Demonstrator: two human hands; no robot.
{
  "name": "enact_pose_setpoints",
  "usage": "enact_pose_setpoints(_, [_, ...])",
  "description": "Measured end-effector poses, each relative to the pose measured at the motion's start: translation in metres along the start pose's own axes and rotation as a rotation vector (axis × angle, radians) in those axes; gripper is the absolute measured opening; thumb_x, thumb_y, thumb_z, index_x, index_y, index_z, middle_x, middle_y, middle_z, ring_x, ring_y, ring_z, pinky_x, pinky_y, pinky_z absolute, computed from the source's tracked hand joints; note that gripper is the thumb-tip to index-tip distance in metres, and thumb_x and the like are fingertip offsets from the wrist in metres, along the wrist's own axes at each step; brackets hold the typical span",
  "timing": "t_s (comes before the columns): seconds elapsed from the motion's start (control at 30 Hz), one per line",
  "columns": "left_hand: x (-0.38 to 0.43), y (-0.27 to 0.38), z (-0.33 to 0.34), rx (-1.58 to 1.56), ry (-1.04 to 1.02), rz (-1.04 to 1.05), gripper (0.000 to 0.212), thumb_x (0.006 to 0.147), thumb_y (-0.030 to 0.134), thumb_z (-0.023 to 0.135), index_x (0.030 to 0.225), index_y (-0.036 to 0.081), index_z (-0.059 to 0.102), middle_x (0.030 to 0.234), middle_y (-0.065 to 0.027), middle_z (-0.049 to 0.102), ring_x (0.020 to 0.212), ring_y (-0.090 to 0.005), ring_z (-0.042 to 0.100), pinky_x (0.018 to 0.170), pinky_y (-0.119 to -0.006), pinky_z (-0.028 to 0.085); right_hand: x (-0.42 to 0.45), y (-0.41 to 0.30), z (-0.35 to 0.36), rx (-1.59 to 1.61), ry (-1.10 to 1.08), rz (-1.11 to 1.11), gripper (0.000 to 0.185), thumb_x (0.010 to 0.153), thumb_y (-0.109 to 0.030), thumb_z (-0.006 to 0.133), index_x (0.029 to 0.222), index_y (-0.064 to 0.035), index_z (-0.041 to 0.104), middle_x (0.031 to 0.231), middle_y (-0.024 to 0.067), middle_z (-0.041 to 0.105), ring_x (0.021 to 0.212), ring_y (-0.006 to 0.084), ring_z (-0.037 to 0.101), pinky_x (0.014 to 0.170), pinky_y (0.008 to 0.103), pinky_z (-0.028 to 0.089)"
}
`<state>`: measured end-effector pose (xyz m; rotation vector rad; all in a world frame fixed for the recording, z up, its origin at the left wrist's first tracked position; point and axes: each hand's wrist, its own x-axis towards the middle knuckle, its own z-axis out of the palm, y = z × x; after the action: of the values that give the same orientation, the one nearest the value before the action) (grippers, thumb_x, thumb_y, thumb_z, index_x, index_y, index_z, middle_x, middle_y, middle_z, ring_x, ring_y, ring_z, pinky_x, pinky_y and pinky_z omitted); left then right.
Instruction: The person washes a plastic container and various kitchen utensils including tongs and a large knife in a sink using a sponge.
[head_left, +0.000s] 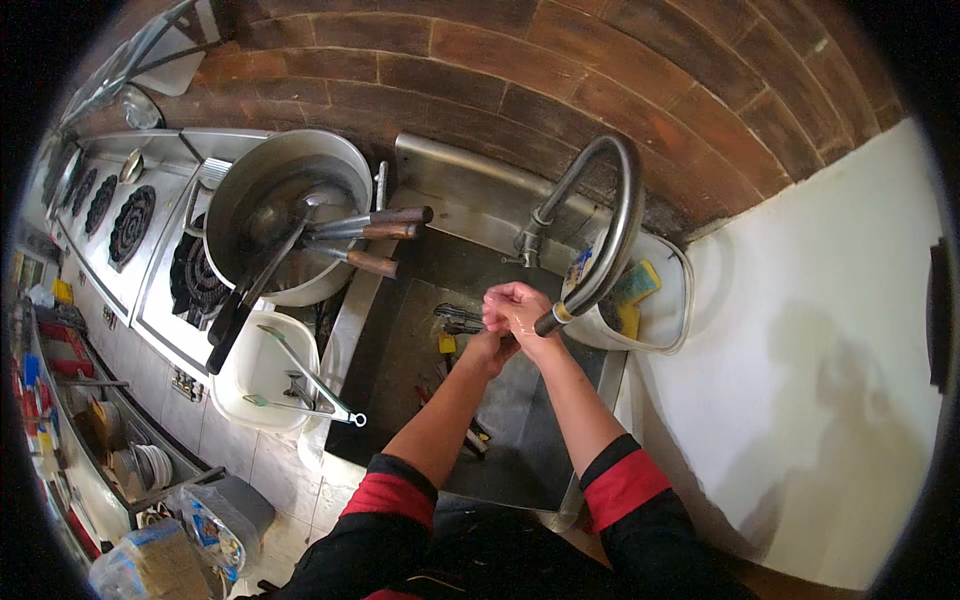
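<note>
My right hand (519, 309) is wet and shiny, its fingers curled, beneath the spout end of a steel gooseneck faucet (630, 217). Against its underside rests my left hand (495, 351), bent at the wrist, with most of its fingers hidden. No object shows in either hand. Both are over a dark metal sink basin (517, 420). On the basin floor lie several utensils, among them dark-handled ones (459, 315), a yellow piece (447, 343) and a light-handled tool (475, 441), partly covered by my left forearm.
Left of the sink, a large aluminum pot (289, 146) holds several long-handled utensils jutting over the basin. Below it, tongs (330, 401) lie across a white plastic tub (232, 375). Sponges (637, 283) fill a white container (667, 330) at right. Stove burners (131, 221) line the left.
</note>
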<state>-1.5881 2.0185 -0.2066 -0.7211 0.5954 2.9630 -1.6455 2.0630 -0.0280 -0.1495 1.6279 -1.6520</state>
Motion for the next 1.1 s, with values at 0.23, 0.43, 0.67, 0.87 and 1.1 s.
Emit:
enact_pose_setpoints(0.23, [-0.014, 0.004, 0.012, -0.011, 0.091, -0.100, 0.019, 0.102, 0.015, 0.053, 0.120, 0.013, 0.057, 0.108, -0.0074, 0.066, 0.095, -0.0189, 0.066, 0.086, -0.034, 0.056, 0.008, 0.039, -0.052, -1.278, 0.019, -0.370, 0.046, 0.095, -0.031, 0.065, 0.132, -0.0041, 0.061, 0.105, 0.0141, 0.073, 0.093, 0.0209, 0.071, 0.088, 0.0351, 0.055])
enact_pose_setpoints(0.43, [-0.030, 0.000, 0.039, 0.186, 0.273, -0.253, 0.013, 0.100, 0.024, 0.060, 0.108, 0.014, 0.055, 0.096, -0.0029, 0.063, 0.088, -0.0185, 0.063, 0.082, -0.038, 0.056, -0.053, 0.045, -0.093, -1.043, -0.003, 0.163, 0.052, 0.100, -0.034, 0.059, 0.142, -0.0053, 0.053, 0.098, 0.0097, 0.070, 0.074, 0.0177, 0.066, 0.076, 0.0326, 0.054])
enact_pose_setpoints(0.67, [-0.012, 0.027, 0.020, 0.103, 0.367, 0.023, 0.023, 0.094, 0.018, 0.070, 0.109, 0.015, 0.054, 0.095, -0.0014, 0.063, 0.084, -0.0177, 0.062, 0.077, -0.037, 0.054, -0.153, 0.121, -0.121, -0.284, -0.007, 0.251, 0.055, 0.097, -0.024, 0.067, 0.145, -0.0041, 0.049, 0.099, 0.0082, 0.071, 0.083, 0.0172, 0.066, 0.078, 0.0340, 0.052])
enact_pose_setpoints(0.87, [-0.028, -0.004, 0.055, 0.120, 0.256, 0.066, 0.031, 0.093, 0.006, 0.066, 0.120, 0.008, 0.050, 0.096, -0.0068, 0.065, 0.086, -0.0200, 0.066, 0.070, -0.035, 0.054, -0.176, 0.102, -0.088, -0.139, -0.097, 0.366, 0.066, 0.096, -0.016, 0.066, 0.152, -0.0059, 0.034, 0.100, 0.0083, 0.069, 0.089, 0.0178, 0.067, 0.073, 0.0298, 0.051])
enact_pose_setpoints(1.1, [-0.039, 0.025, 0.102, 0.323, -0.081, -0.106, 0.020, 0.102, 0.024, 0.058, 0.112, 0.008, 0.055, 0.089, -0.0072, 0.068, 0.079, -0.0184, 0.067, 0.071, -0.034, 0.054, -0.202, 0.126, -0.095, 0.234, 0.051, 0.314, 0.060, 0.090, -0.017, 0.075, 0.143, -0.0053, 0.051, 0.110, 0.0122, 0.067, 0.095, 0.0211, 0.066, 0.088, 0.0353, 0.051])
